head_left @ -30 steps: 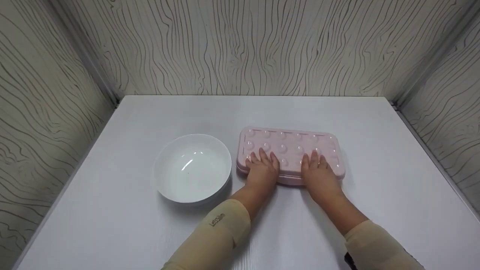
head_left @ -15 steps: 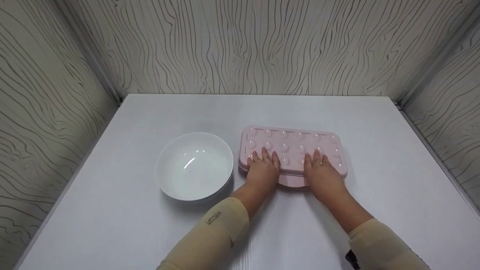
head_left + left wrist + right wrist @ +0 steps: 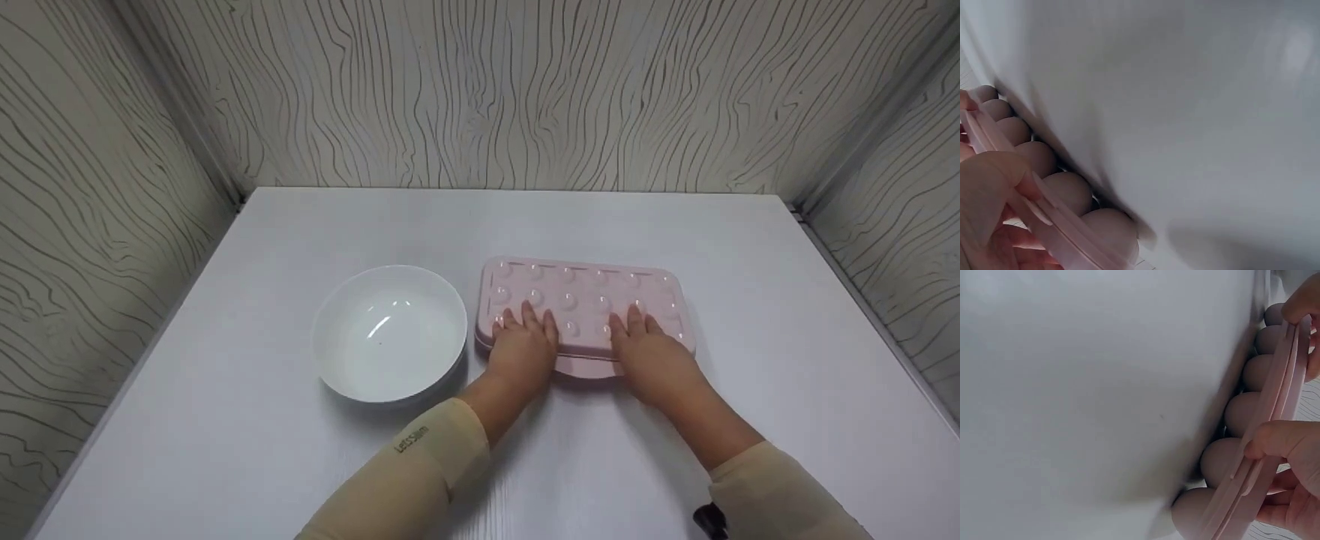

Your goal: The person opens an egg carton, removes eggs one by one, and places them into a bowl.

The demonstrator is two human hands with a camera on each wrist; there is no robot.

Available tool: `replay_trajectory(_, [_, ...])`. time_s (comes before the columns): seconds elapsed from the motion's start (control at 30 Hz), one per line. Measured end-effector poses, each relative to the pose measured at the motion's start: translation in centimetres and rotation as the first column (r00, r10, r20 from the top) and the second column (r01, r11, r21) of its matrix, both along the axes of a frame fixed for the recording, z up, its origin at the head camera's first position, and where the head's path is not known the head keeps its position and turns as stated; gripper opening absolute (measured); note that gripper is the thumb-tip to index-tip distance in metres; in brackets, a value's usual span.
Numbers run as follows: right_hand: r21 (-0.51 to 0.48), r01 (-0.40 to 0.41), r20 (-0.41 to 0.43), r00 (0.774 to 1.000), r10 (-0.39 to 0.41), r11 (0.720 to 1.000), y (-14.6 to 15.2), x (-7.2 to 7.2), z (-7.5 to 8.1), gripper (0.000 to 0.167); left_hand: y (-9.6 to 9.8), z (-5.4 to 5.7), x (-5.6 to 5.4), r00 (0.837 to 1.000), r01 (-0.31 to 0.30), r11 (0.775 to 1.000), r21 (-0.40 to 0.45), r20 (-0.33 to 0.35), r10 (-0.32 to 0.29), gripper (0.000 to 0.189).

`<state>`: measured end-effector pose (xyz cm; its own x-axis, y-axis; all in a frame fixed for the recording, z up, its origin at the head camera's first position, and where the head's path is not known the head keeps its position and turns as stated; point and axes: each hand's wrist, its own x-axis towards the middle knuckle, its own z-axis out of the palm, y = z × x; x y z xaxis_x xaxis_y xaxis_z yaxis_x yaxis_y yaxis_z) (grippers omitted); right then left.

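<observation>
A pink plastic egg box (image 3: pixel 583 286) with a bumpy lid lies right of the middle of the table. My left hand (image 3: pixel 525 356) grips its front edge left of the centre, fingers spread over the lid. Farther right along the same edge, my right hand (image 3: pixel 656 367) holds it likewise. In the left wrist view, the left thumb (image 3: pixel 1022 171) lies across the rim, above the rounded cups (image 3: pixel 1068 191) of the underside. The right thumb (image 3: pixel 1264 445) presses on the rim in the right wrist view, with the fingers on the far side. The lid hides the inside.
A white bowl (image 3: pixel 390 337) stands just left of the box, near my left hand. White table (image 3: pixel 225 450) surface extends around both. Wood-grain patterned panels (image 3: pixel 472 97) rise behind and at both sides.
Over the last half second the box has shifted slightly towards me with both hands on it. The right hand has moved a little to the right. The bowl has stayed put.
</observation>
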<state>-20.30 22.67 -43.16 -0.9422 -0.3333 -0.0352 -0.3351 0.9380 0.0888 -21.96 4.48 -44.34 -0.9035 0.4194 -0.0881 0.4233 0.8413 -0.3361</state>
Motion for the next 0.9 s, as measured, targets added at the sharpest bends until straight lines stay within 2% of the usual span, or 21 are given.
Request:
replay_trajectory(0.27, [-0.008, -0.005, 0.062, 0.998, 0.006, 1.0, 0.6, -0.2, 1.3, 0.068, -0.6, 1.7, 0.2, 0.997, -0.013, 0.996, 0.083, 0.074, 0.007, 0.046])
replay_trajectory(0.47, [-0.025, -0.02, 0.082, 0.996, 0.022, 1.0, 1.0, -0.4, 3.0, 0.066, -1.4, 3.4, 0.3, 0.994, -0.044, 0.987, 0.157, 0.103, 0.028, 0.05])
replay_trajectory(0.7, [-0.038, 0.001, 0.121, 0.993, 0.004, 0.999, 2.5, -1.0, 5.2, 0.068, -2.9, 5.5, -0.2, 0.996, -0.069, 0.973, 0.218, 0.073, 0.054, 0.058])
replay_trajectory(0.9, [-0.066, 0.005, 0.096, 0.995, 0.002, 0.998, 4.2, -1.6, 6.9, 0.057, -4.7, 7.1, -1.1, 0.99, -0.135, 0.941, 0.312, 0.088, 0.113, 0.04])
